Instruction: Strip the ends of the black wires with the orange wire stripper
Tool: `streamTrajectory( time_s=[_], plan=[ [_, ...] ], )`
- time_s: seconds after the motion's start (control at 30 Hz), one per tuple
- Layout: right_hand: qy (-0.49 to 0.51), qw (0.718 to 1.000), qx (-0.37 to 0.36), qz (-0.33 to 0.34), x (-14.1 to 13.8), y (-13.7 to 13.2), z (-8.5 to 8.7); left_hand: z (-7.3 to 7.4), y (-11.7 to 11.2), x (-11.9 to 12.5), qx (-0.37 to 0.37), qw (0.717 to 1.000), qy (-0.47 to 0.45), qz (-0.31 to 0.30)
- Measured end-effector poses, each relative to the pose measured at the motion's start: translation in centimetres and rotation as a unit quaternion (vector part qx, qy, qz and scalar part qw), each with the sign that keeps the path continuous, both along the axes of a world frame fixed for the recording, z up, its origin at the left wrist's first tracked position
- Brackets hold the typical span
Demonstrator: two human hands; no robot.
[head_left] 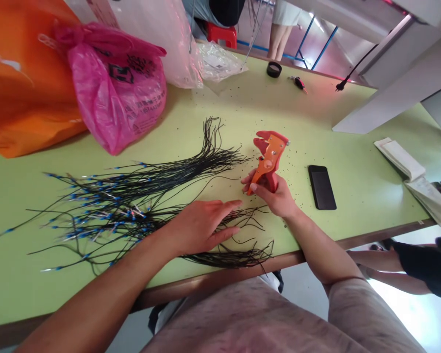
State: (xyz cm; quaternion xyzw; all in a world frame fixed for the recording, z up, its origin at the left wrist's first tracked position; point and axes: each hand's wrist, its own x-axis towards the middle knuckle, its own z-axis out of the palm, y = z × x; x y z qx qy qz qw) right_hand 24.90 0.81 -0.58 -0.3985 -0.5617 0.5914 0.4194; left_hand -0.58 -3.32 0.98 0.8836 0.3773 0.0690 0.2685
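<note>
My right hand point(275, 196) is wrapped round the handles of an orange and red wire stripper point(272, 153), whose jaws point up and away from me. No wire shows between those jaws. My left hand point(206, 223) reaches over a bundle of thin black wires point(224, 258), index finger and thumb stretched out and apart. Its other fingers are partly hidden underneath. Farther back lies a second bundle of black wires point(183, 169), its loose ends fanned out near the stripper. Toward the left, many wires end in blue connectors point(103, 186) with bare silvery tips.
Tiny black scraps litter the green table point(220, 108). A phone point(322, 187) lies right of my right hand. Pink point(121, 93) and orange bags point(25, 88) stand at the back left. A black ring-shaped object point(274, 69) and a grey post point(382, 88) are farther back.
</note>
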Motion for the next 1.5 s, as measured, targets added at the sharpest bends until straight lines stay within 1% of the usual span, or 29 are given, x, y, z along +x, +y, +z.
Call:
streamTrajectory(
  time_s=[0.07, 0.1, 0.17, 0.2, 0.23, 0.3, 0.33, 0.4, 0.43, 0.5, 0.53, 0.57, 0.6, 0.63, 0.7, 0.8, 0.87, 0.93, 1.0, 1.1, 1.17, 1.23, 1.27, 1.3, 1.37, 1.4, 1.43, 1.5],
  plan=[
    [-0.020, 0.999, -0.007, 0.042, -0.2, -0.3, 0.1, -0.2, -0.2, 0.2, 0.036, 0.999, 0.007, -0.032],
    [-0.029, 0.997, -0.015, 0.067, -0.2, -0.5, 0.1, -0.4, -0.2, 0.2, 0.058, 0.997, -0.003, -0.053],
    [-0.040, 0.992, -0.031, 0.111, -0.4, -0.8, 0.1, -0.9, -0.2, 0.3, 0.117, 0.987, -0.057, -0.092],
    [-0.044, 0.990, -0.036, 0.127, -0.4, -0.9, 0.1, -1.2, -0.2, 0.3, 0.153, 0.979, -0.094, -0.099],
    [-0.047, 0.989, -0.039, 0.134, -0.5, -1.0, 0.0, -1.5, -0.1, 0.2, 0.188, 0.969, -0.130, -0.092],
    [-0.049, 0.991, -0.039, 0.119, -0.6, -0.8, -0.1, -1.9, 0.2, -0.2, 0.241, 0.952, -0.186, -0.035],
    [-0.048, 0.993, -0.040, 0.102, -0.5, -0.7, -0.1, -2.0, 0.4, -0.4, 0.254, 0.946, -0.203, 0.007],
    [-0.043, 0.997, -0.042, 0.053, -0.4, -0.4, 0.0, -2.1, 0.8, -0.9, 0.253, 0.935, -0.223, 0.108],
    [-0.038, 0.998, -0.042, 0.029, -0.3, -0.2, 0.1, -2.2, 1.0, -1.1, 0.239, 0.929, -0.231, 0.161],
    [-0.027, 0.999, -0.039, -0.013, 0.0, 0.2, 0.4, -2.4, 1.4, -1.2, 0.186, 0.921, -0.226, 0.255],
    [-0.021, 0.999, -0.036, -0.028, 0.2, 0.3, 0.5, -2.4, 1.5, -1.2, 0.152, 0.922, -0.208, 0.289],
    [-0.017, 0.999, -0.033, -0.038, 0.3, 0.4, 0.7, -2.4, 1.6, -1.1, 0.120, 0.926, -0.180, 0.309],
    [-0.014, 0.999, -0.028, -0.043, 0.5, 0.5, 0.9, -2.4, 1.7, -1.0, 0.090, 0.934, -0.142, 0.315],
    [-0.012, 0.999, -0.023, -0.047, 0.6, 0.6, 1.1, -2.2, 1.6, -0.7, 0.062, 0.943, -0.101, 0.311],
    [-0.008, 0.998, -0.015, -0.053, 0.8, 0.7, 1.3, -1.5, 1.3, -0.2, 0.008, 0.961, -0.030, 0.273],
    [-0.003, 0.998, -0.014, -0.065, 0.9, 0.7, 1.4, -0.3, 0.2, 0.7, -0.052, 0.982, 0.042, 0.174],
    [-0.007, 0.998, -0.020, -0.059, 0.8, 0.7, 1.1, 0.1, -0.6, 0.9, -0.050, 0.990, 0.077, 0.108],
    [-0.013, 0.999, -0.026, -0.042, 0.6, 0.6, 0.8, 0.0, -1.3, 0.7, -0.024, 0.994, 0.092, 0.053],
    [-0.019, 0.999, -0.032, -0.024, 0.3, 0.6, 0.4, -0.4, -1.8, 0.1, 0.010, 0.997, 0.077, -0.008],
    [-0.021, 0.999, -0.036, -0.019, 0.1, 0.5, 0.0, -0.7, -1.9, -0.7, 0.051, 0.994, 0.011, -0.095],
    [-0.017, 0.999, -0.037, -0.026, 0.1, 0.6, -0.1, -0.5, -1.3, -1.1, 0.046, 0.989, -0.051, -0.128],
    [-0.011, 0.999, -0.037, -0.034, 0.2, 0.7, -0.1, -0.2, 0.0, -1.2, 0.007, 0.985, -0.112, -0.131],
    [-0.008, 0.998, -0.038, -0.039, 0.3, 0.8, -0.1, -0.1, 0.8, -1.1, -0.015, 0.984, -0.134, -0.113],
    [-0.007, 0.998, -0.038, -0.044, 0.4, 0.8, -0.1, 0.0, 1.8, -1.1, -0.026, 0.986, -0.145, -0.074],
    [-0.006, 0.998, -0.041, -0.050, 0.4, 0.9, 0.0, -0.1, 3.7, -0.9, -0.009, 0.990, -0.132, 0.051],
    [-0.005, 0.998, -0.042, -0.052, 0.5, 0.9, 0.0, -0.1, 4.6, -0.7, 0.016, 0.988, -0.110, 0.110],
    [-0.003, 0.998, -0.043, -0.053, 0.5, 0.9, 0.0, -0.2, 5.4, -0.5, 0.042, 0.984, -0.075, 0.155],
    [0.000, 0.998, -0.045, -0.054, 0.5, 1.0, 0.0, -0.2, 6.4, 0.1, 0.075, 0.976, 0.026, 0.202]
  ],
)
